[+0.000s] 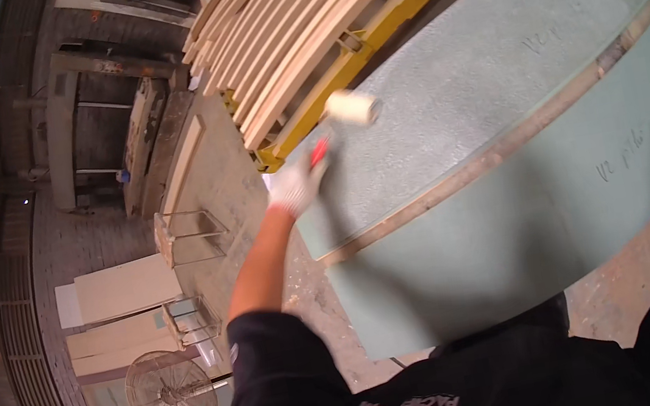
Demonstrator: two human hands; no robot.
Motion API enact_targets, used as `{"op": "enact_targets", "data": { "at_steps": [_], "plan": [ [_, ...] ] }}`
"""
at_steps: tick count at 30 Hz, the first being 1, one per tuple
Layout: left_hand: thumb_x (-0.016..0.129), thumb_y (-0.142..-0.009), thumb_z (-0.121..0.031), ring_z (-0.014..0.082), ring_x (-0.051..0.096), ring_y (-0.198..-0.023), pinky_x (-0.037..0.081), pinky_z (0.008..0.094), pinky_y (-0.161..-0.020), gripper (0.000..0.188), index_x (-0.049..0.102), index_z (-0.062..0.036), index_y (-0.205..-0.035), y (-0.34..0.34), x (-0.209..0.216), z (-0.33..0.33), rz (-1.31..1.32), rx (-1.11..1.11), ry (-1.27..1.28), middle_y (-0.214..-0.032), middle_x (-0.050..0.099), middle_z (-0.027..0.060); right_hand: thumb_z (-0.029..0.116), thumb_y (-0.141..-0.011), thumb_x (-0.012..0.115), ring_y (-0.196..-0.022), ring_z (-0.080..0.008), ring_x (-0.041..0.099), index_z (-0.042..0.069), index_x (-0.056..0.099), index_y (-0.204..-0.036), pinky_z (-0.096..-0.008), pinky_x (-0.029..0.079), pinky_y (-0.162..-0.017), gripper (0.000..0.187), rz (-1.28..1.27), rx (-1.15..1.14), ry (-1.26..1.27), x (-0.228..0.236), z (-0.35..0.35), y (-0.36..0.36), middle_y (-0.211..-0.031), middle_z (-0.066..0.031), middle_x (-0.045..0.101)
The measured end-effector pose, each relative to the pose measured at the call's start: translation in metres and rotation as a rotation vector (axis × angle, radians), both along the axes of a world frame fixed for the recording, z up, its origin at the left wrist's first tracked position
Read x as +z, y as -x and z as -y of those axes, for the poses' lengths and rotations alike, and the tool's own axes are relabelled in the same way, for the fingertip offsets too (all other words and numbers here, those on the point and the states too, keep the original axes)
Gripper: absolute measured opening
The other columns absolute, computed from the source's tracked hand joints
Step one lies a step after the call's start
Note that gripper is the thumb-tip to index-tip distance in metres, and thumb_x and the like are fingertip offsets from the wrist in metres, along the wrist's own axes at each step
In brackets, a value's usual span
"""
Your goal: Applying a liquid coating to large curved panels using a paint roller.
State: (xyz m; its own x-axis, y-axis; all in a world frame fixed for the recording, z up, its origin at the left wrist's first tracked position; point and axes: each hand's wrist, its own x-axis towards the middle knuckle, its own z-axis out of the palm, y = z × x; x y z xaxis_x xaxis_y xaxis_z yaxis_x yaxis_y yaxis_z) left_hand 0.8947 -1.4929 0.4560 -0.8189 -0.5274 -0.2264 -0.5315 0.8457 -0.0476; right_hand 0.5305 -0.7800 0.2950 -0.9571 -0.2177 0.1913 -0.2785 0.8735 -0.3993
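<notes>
At the grey panel (443, 88), the left hand (298, 183) holds a roller (353, 108).

The far panel (460, 86) looks rough, glossy (the near panel (479, 250) smooth, matt).

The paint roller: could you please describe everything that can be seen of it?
The paint roller has a cream, cylindrical sleeve and a red handle that looks like plastic. The person's gloved left hand grips the handle. The sleeve, lying aslant, appears at the far edge of the grey, wet-looking panel, near its left end; whether it touches the surface is unclear. Blur hides finer details.
</notes>
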Motion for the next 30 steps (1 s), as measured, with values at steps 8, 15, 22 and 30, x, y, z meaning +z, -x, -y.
{"op": "enact_targets", "data": {
  "at_steps": [8,15,22,30],
  "plan": [
    [0.050,-0.102,-0.051,0.0450,0.069,-0.091,0.054,0.0535,-0.078,0.049,0.057,-0.0104,-0.128,0.031,-0.010,-0.020,-0.047,-0.059,-0.060,-0.097,0.071,0.0265,0.042,-0.109,0.045,-0.111,-0.0390,0.064,0.005,0.062,-0.128,-0.0421,0.050,-0.093,0.046,0.070,-0.083,0.021,-0.009,-0.012,0.003,-0.121,-0.0208,0.067],
    [0.057,-0.101,-0.041,0.0471,0.070,-0.080,0.055,0.0573,-0.069,0.052,0.051,-0.0149,-0.145,-0.221,0.023,-0.122,0.172,0.366,-0.015,-0.091,0.071,0.0288,0.044,-0.109,0.044,-0.110,-0.0393,0.065,0.004,0.062,-0.127,-0.0424,0.050,-0.093,0.048,0.155,-0.119,0.030,0.005,-0.009,-0.002,-0.119,-0.0217,0.068],
    [0.050,-0.103,-0.042,0.0516,0.066,-0.098,0.053,0.0577,-0.082,0.047,0.060,-0.0067,-0.132,-0.117,-0.001,-0.058,-0.102,0.565,-0.021,-0.103,0.067,0.0343,0.044,-0.109,0.043,-0.112,-0.0393,0.065,0.003,0.062,-0.129,-0.0431,0.050,-0.094,0.048,0.147,-0.113,-0.037,-0.005,0.002,0.004,-0.122,-0.0214,0.068],
    [0.050,-0.101,-0.041,0.0482,0.066,-0.105,0.051,0.0554,-0.090,0.046,0.061,-0.0086,-0.132,-0.131,0.002,-0.022,-0.015,0.474,-0.028,-0.112,0.068,0.0311,0.042,-0.109,0.045,-0.112,-0.0399,0.065,0.005,0.063,-0.126,-0.0432,0.051,-0.093,0.045,0.124,-0.173,-0.050,0.013,-0.003,-0.007,-0.121,-0.0220,0.068]
  ]
}}
